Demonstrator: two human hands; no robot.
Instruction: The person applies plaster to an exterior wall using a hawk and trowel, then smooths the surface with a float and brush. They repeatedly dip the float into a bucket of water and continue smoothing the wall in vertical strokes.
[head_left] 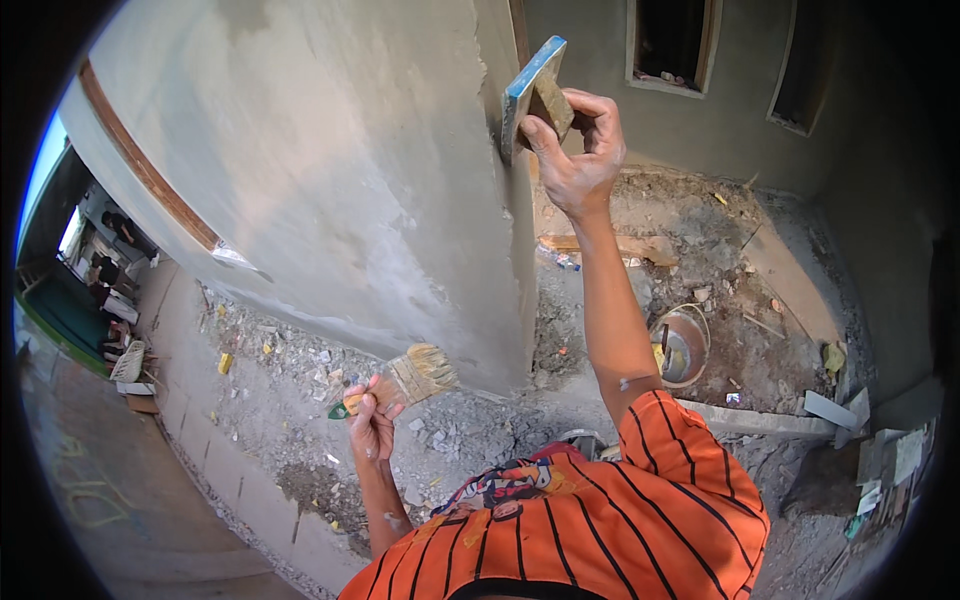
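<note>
Raised high, my right hand (580,145) grips a plastering float (535,90) with a blue edge and a worn block handle. The float's face is against or very near the narrow end of the grey plastered wall (370,180), at its corner. Lower and to the left, my left hand (375,420) is closed around the handle of a wide paintbrush (422,373) with pale, plaster-stained bristles. The bristles point right, beside the foot of the wall. Damp, lighter patches show across the wall's plaster.
A bucket (682,345) with a wire handle stands on rubble (470,430) right of the wall. Wooden boards (790,280) and stacked scraps (890,475) lie farther right. Two window openings (672,45) pierce the back wall. People (115,235) and a white basket (130,362) are far left.
</note>
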